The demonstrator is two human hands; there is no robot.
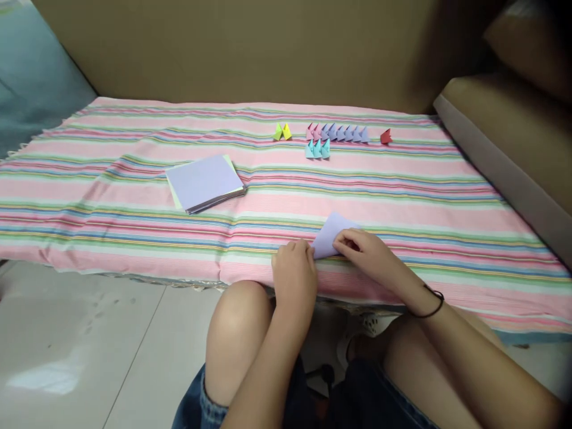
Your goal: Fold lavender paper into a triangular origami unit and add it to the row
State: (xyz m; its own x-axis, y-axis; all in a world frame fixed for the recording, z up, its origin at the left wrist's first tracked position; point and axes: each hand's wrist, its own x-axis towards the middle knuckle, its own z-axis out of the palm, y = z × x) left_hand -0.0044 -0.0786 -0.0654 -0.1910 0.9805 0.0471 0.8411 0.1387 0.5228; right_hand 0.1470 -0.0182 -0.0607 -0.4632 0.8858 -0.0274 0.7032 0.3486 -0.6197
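A lavender sheet of paper (331,233), folded to a point at the top, lies near the front edge of the striped cloth. My left hand (295,269) is closed at its lower left corner, with the fingertips hidden behind the knuckles. Thumb and fingers of my right hand (361,250) pinch together on the paper's right side, near its lower edge. A dark band circles my right wrist.
A stack of coloured paper (204,182) lies to the left on the striped cloth (268,205). Toward the back stand folded pieces: a lavender and pink row (339,133), teal ones (317,149), a yellow and green pair (282,131), and a red one (386,137). A brown backrest (250,53) rises behind.
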